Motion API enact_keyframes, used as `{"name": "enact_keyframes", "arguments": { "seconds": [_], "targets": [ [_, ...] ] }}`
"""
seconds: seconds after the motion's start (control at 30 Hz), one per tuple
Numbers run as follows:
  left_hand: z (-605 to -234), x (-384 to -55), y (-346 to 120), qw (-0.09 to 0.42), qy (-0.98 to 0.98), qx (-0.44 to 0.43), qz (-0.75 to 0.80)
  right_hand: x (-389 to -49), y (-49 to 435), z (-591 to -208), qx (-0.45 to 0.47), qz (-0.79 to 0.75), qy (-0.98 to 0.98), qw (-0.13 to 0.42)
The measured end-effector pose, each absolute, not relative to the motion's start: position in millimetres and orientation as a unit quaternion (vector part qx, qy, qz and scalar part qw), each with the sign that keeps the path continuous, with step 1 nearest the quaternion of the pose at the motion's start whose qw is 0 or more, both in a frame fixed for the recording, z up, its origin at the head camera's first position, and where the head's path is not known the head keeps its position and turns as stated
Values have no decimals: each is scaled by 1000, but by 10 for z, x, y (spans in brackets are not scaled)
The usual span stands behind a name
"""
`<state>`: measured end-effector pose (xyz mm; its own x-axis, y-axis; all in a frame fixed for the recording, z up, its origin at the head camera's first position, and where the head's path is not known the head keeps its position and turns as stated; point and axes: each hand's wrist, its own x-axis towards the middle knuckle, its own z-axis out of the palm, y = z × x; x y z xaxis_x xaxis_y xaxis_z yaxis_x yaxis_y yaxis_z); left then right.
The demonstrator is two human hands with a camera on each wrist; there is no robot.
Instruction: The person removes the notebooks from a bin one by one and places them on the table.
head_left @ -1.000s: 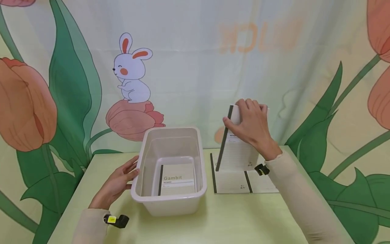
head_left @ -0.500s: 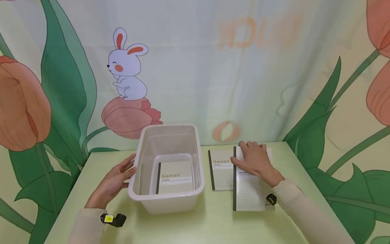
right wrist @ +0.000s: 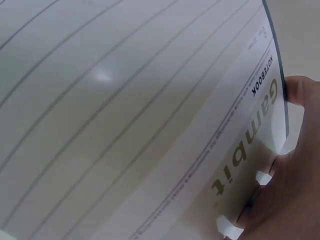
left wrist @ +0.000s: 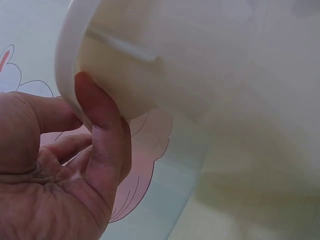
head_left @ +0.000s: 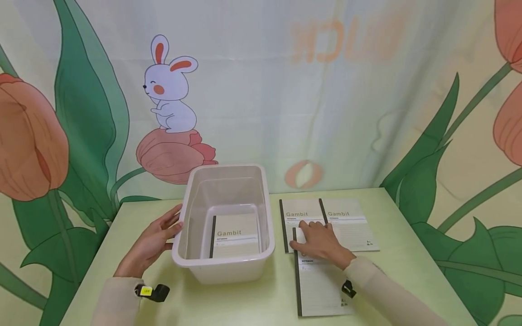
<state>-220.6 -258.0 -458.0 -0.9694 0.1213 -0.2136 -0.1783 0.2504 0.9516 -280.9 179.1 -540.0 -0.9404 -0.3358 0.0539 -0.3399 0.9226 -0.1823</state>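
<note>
My right hand [head_left: 322, 244] grips a Gambit notebook [head_left: 324, 290] with a dark spine, thumb at the spine side and fingers at the top edge. The right wrist view shows its lined cover [right wrist: 125, 110] close up, slightly bowed. Behind it lie two matching notebooks side by side, the left notebook [head_left: 301, 209] and the right notebook [head_left: 355, 233]; the held one overlaps their near part in the head view. My left hand [head_left: 152, 242] holds the rim of a pale grey plastic basin [head_left: 228, 274] at its left side, a fingertip tucked under the lip [left wrist: 67, 55]. Inside the basin lies another Gambit notebook [head_left: 236, 226].
Everything stands on a pale green table [head_left: 261, 308]. A printed curtain [head_left: 253, 99] with a rabbit and tulips hangs right behind its back edge. The basin's right wall rises between its inside and the notebooks.
The right hand has lowered the notebook from a raised, upright pose, bringing it toward the front and then left. Both rear notebooks now show more fully. The left hand has stayed at the basin rim.
</note>
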Motion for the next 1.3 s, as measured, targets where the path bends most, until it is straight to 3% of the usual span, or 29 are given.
{"name": "enact_keyframes", "arguments": {
  "seconds": [0.4,0.73,1.0,1.3],
  "targets": [
    [-4594,-2211,-2583,125,774,-18,620,-2739,1751,-5779,186,110,-976,-31],
    [-4593,-2213,-2591,125,773,-17,622,-2673,1736,-5808,207,101,-973,-25],
    [-4582,-2229,-2585,123,775,-12,620,-2724,1803,-5507,223,121,-967,-12],
    [-4602,-2219,-2592,124,773,-16,621,-2807,1835,-4755,242,127,-961,38]
  ]
}}
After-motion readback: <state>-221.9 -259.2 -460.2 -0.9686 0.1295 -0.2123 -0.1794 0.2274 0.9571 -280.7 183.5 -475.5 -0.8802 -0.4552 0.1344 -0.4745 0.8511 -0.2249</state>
